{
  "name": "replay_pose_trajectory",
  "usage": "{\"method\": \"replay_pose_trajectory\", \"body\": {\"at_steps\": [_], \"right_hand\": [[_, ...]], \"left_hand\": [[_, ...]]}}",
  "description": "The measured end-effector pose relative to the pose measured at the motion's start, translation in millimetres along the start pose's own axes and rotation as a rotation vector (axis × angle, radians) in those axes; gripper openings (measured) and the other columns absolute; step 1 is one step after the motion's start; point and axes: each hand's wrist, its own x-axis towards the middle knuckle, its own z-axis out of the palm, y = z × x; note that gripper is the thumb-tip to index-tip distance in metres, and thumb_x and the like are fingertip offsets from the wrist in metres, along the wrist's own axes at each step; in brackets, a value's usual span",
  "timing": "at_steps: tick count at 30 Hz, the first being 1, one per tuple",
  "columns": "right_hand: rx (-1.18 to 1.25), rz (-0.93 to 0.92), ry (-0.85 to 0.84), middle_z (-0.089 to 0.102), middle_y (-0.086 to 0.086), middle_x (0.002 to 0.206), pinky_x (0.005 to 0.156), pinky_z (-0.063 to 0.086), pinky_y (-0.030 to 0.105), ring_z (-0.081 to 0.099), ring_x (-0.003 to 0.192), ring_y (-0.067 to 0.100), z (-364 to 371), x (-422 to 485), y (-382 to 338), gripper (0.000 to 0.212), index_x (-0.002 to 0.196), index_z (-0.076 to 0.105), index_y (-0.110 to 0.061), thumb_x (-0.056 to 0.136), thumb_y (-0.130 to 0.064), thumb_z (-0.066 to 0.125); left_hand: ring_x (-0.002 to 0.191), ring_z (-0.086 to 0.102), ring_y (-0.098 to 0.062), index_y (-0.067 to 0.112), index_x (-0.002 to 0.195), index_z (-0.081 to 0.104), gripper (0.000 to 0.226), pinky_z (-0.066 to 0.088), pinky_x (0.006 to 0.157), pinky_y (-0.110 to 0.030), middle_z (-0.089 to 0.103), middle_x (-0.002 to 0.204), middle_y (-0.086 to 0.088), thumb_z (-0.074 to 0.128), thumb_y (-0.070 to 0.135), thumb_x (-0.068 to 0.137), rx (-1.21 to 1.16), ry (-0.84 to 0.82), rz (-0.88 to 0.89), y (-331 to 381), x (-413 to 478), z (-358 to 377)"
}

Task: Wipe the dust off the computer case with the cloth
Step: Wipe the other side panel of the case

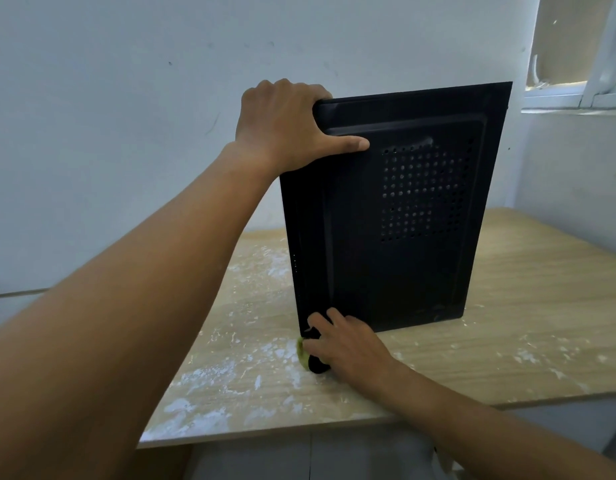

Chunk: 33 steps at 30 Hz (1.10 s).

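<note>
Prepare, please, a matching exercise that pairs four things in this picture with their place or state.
Things:
1. left hand
2. right hand
3. computer case
4. table

Places or states:
A. speckled with white dust
B. grips the top corner of the case
C. stands upright, black, with a patch of vent holes
D. holds the cloth at the bottom corner of the case

Pairs: 1-B, 2-D, 3-C, 4-A
</note>
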Motion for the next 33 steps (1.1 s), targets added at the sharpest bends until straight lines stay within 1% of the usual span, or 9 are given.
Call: {"method": "replay_pose_trajectory", "body": {"at_steps": [5, 7, 9, 14, 18, 24, 28, 30, 33], "right_hand": [[0.094, 0.182, 0.138, 0.057, 0.003, 0.093, 0.041, 0.038, 0.023, 0.055, 0.069, 0.018, -13, -3, 8, 0.042, 0.093, 0.071, -0.023, 0.057, -0.01, 0.088], [0.136, 0.242, 0.194, 0.055, 0.004, 0.093, 0.04, 0.038, 0.02, 0.055, 0.068, 0.017, -27, 2, 15, 0.046, 0.1, 0.07, -0.022, 0.059, -0.009, 0.087], [0.158, 0.299, 0.262, 0.055, 0.005, 0.096, 0.042, 0.035, 0.018, 0.055, 0.068, 0.016, -45, 13, 20, 0.049, 0.103, 0.07, -0.021, 0.058, -0.009, 0.088], [0.175, 0.395, 0.378, 0.055, 0.008, 0.104, 0.04, 0.035, 0.021, 0.058, 0.07, 0.019, -80, 41, 30, 0.053, 0.108, 0.066, -0.019, 0.06, -0.015, 0.089], [0.102, 0.364, 0.34, 0.055, 0.005, 0.096, 0.04, 0.026, 0.019, 0.054, 0.06, 0.015, -73, 38, 30, 0.049, 0.104, 0.068, -0.021, 0.06, -0.017, 0.089], [0.046, 0.275, 0.162, 0.052, 0.003, 0.085, 0.035, 0.032, 0.02, 0.049, 0.055, 0.013, -32, 5, 17, 0.047, 0.094, 0.069, -0.021, 0.053, -0.006, 0.088], [-0.001, 0.233, 0.007, 0.052, 0.004, 0.08, 0.036, 0.029, 0.024, 0.049, 0.053, 0.017, -9, -12, 8, 0.052, 0.083, 0.07, -0.022, 0.039, -0.005, 0.091], [-0.007, 0.234, -0.025, 0.053, 0.005, 0.079, 0.037, 0.028, 0.025, 0.05, 0.053, 0.018, -3, -17, 7, 0.052, 0.079, 0.071, -0.023, 0.034, -0.007, 0.092], [-0.007, 0.246, -0.026, 0.052, 0.005, 0.078, 0.039, 0.026, 0.025, 0.049, 0.052, 0.018, -3, -21, 12, 0.049, 0.076, 0.07, -0.023, 0.036, -0.006, 0.092]], "left_hand": [[0.101, 0.06, -0.025, 0.035, 0.121, 0.064, 0.081, 0.031, 0.078, -0.031, 0.069, 0.104, 0.005, 0.05, 0.092, 0.064, -0.006, -0.004, -0.005, 0, 1, 0], [0.1, 0.06, -0.025, 0.035, 0.121, 0.064, 0.081, 0.032, 0.078, -0.031, 0.069, 0.104, 0.005, 0.05, 0.092, 0.064, -0.011, -0.002, -0.004, 0, 1, 0], [0.1, 0.06, -0.025, 0.035, 0.12, 0.064, 0.08, 0.032, 0.078, -0.031, 0.069, 0.104, 0.005, 0.05, 0.091, 0.064, -0.018, -0.003, -0.004, 0, 0, 1], [0.101, 0.06, -0.025, 0.034, 0.121, 0.064, 0.08, 0.032, 0.078, -0.03, 0.069, 0.105, 0.004, 0.051, 0.09, 0.065, -0.014, -0.008, 0.002, 0, 0, 0], [0.1, 0.061, -0.024, 0.035, 0.12, 0.065, 0.08, 0.033, 0.077, -0.03, 0.069, 0.104, 0.005, 0.05, 0.092, 0.064, -0.022, -0.007, 0.0, -2, 1, 1], [0.1, 0.061, -0.023, 0.035, 0.118, 0.065, 0.078, 0.032, 0.078, -0.03, 0.069, 0.102, 0.006, 0.053, 0.09, 0.064, -0.031, -0.01, -0.014, 0, 0, 0], [0.101, 0.061, -0.023, 0.036, 0.119, 0.064, 0.079, 0.032, 0.078, -0.03, 0.069, 0.102, 0.006, 0.051, 0.091, 0.064, -0.029, -0.014, -0.012, -1, 0, 0], [0.101, 0.061, -0.024, 0.036, 0.12, 0.064, 0.079, 0.032, 0.079, -0.03, 0.069, 0.103, 0.006, 0.052, 0.091, 0.064, -0.028, -0.015, -0.009, 0, 0, 0], [0.103, 0.061, -0.025, 0.036, 0.122, 0.063, 0.079, 0.032, 0.079, -0.031, 0.069, 0.105, 0.005, 0.053, 0.09, 0.065, -0.02, -0.015, -0.012, 0, 0, -1]]}}
